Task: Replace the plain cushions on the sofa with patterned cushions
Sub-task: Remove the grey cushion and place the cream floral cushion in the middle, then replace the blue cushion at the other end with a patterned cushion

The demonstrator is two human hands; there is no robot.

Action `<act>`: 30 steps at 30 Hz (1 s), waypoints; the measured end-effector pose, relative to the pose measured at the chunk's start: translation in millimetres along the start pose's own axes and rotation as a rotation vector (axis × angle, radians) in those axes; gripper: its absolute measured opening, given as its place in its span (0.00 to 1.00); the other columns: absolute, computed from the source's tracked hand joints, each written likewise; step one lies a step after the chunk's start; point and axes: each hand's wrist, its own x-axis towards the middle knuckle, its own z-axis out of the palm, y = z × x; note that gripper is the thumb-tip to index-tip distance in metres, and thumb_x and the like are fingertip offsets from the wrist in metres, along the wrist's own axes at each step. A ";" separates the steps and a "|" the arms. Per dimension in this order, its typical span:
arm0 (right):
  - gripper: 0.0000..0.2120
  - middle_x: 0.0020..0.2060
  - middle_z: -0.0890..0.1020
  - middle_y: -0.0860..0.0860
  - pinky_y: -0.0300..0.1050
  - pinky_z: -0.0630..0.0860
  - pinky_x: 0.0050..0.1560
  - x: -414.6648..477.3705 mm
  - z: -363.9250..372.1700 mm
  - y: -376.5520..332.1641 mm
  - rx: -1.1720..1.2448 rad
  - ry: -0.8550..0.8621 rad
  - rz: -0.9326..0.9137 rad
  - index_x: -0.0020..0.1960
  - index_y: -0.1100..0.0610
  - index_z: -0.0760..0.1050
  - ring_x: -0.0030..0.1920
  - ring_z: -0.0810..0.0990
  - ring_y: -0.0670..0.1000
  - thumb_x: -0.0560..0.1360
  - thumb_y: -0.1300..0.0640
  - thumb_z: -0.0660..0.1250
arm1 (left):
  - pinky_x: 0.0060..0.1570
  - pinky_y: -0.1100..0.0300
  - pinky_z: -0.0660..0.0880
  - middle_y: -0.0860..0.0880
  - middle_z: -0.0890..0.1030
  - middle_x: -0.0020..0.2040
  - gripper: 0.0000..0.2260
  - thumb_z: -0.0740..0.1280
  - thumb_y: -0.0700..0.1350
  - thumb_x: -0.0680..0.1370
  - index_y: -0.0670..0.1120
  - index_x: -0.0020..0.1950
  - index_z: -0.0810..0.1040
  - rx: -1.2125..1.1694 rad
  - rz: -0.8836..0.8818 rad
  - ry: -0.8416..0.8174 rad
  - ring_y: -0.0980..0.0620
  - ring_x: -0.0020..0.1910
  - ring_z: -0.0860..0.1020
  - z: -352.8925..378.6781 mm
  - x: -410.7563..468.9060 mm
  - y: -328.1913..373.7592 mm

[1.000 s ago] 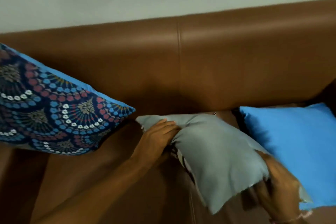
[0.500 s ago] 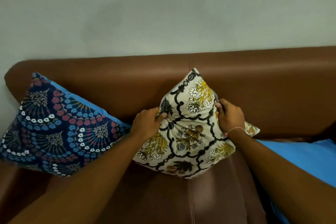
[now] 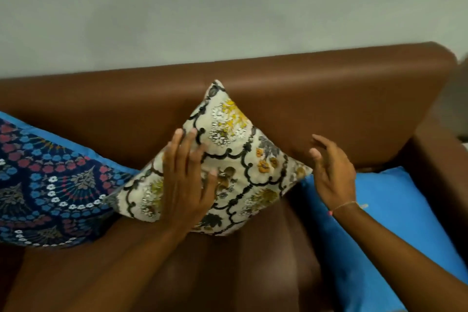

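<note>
A cream cushion with black scallops and yellow flowers (image 3: pixel 243 157) stands on one corner in the middle of the brown leather sofa (image 3: pixel 329 99), leaning on the backrest. My left hand (image 3: pixel 187 180) lies flat against its front with fingers spread. My right hand (image 3: pixel 331 172) hovers just right of the cushion's right corner, fingers apart, holding nothing. A navy cushion with blue and red fan patterns (image 3: pixel 50 185) leans at the sofa's left end. A plain blue cushion (image 3: pixel 385 230) lies flat on the right seat, partly under my right forearm.
A pale grey-green wall (image 3: pixel 228 7) rises behind the backrest. The sofa's right armrest (image 3: pixel 440 159) borders the blue cushion. Bare brown seat (image 3: pixel 240 273) shows below the cream cushion.
Both hands have let go of the cream cushion's sides. The left one now rests flat on its front, the right has drawn off to the right. The cushion stays propped on the backrest.
</note>
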 end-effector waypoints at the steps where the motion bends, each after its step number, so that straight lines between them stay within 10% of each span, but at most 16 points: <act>1: 0.18 0.60 0.80 0.50 0.45 0.69 0.63 -11.8 -20.0 17.5 -0.023 0.008 0.001 0.68 0.48 0.70 0.62 0.75 0.52 0.81 0.44 0.57 | 0.77 0.42 0.53 0.43 0.59 0.80 0.26 0.64 0.50 0.78 0.44 0.75 0.65 -0.014 0.102 -0.053 0.39 0.80 0.55 12.2 -8.4 24.2; 7: 0.17 0.60 0.79 0.56 0.56 0.66 0.68 -127.0 -121.8 127.3 -0.199 -0.098 0.103 0.65 0.58 0.73 0.62 0.75 0.57 0.78 0.56 0.60 | 0.79 0.44 0.48 0.43 0.56 0.81 0.38 0.69 0.53 0.73 0.49 0.79 0.57 0.018 0.404 -0.549 0.40 0.81 0.50 109.4 -66.1 134.7; 14: 0.46 0.77 0.60 0.59 0.61 0.50 0.75 -247.2 -149.9 232.5 -0.479 -0.461 0.223 0.76 0.59 0.59 0.77 0.54 0.63 0.58 0.64 0.63 | 0.78 0.41 0.52 0.40 0.49 0.82 0.55 0.78 0.52 0.64 0.47 0.81 0.46 0.276 0.600 -0.955 0.36 0.80 0.48 226.3 -91.5 160.8; 19: 0.38 0.75 0.65 0.62 0.62 0.48 0.75 -239.8 -102.5 253.2 -0.632 -0.378 0.245 0.76 0.61 0.59 0.76 0.55 0.63 0.70 0.60 0.71 | 0.78 0.39 0.50 0.38 0.47 0.82 0.46 0.67 0.38 0.72 0.47 0.81 0.39 0.324 0.494 -0.915 0.35 0.80 0.45 287.3 -94.4 176.5; 23: 0.26 0.69 0.75 0.56 0.60 0.56 0.73 -218.7 -106.9 252.2 -0.436 -0.307 0.276 0.68 0.60 0.73 0.72 0.69 0.61 0.71 0.63 0.56 | 0.78 0.44 0.49 0.43 0.60 0.80 0.33 0.63 0.37 0.77 0.49 0.80 0.58 0.254 0.416 -0.910 0.40 0.80 0.55 286.5 -88.0 181.5; 30: 0.26 0.55 0.79 0.55 0.41 0.66 0.65 -153.3 -203.6 236.7 -0.216 -0.093 0.270 0.60 0.68 0.76 0.57 0.75 0.57 0.68 0.53 0.60 | 0.67 0.40 0.73 0.42 0.82 0.63 0.32 0.73 0.27 0.59 0.37 0.64 0.80 -0.183 0.297 -0.648 0.41 0.65 0.79 225.0 -21.2 221.1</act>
